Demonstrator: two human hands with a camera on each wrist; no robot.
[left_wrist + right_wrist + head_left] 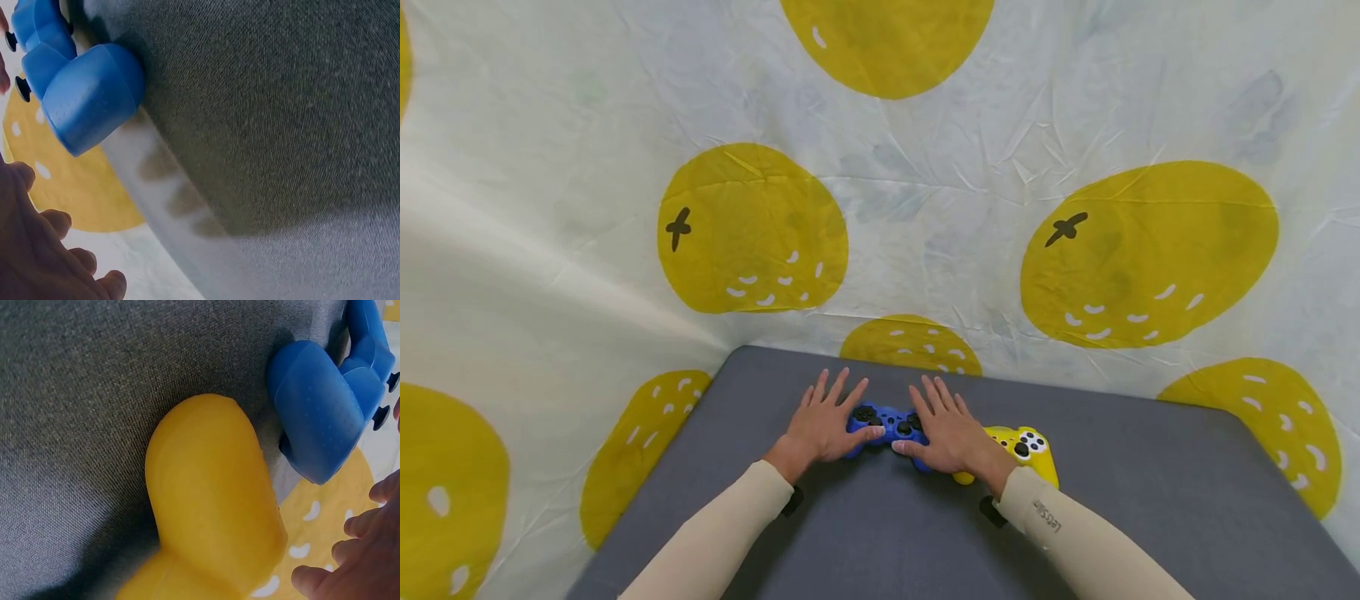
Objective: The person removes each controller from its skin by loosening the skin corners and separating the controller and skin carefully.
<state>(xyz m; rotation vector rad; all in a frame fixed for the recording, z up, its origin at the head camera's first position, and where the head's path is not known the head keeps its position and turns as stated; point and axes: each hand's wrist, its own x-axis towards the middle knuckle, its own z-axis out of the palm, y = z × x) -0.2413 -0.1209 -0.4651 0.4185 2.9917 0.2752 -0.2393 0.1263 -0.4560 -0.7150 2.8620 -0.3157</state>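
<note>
Yellow controller only partly visible

Shows bright, soft light in the head view, with a pale sheen on the cloth at left and diffuse shadows on the table beneath the sleeves; stretches toward the edges. Looks dimmer in both wrist views, with rounded, soft-edged shadows and dark tones on the left hand.

My head camera looks forward and down over the left hand and right hand, patterned cloth at 12 o'clock. My left-wrist camera peers low and close across the grey surface, blue controller at 10 o'clock; my right-wrist camera, also close, shares it at 2 o'clock, yellow controller near 6.
</note>
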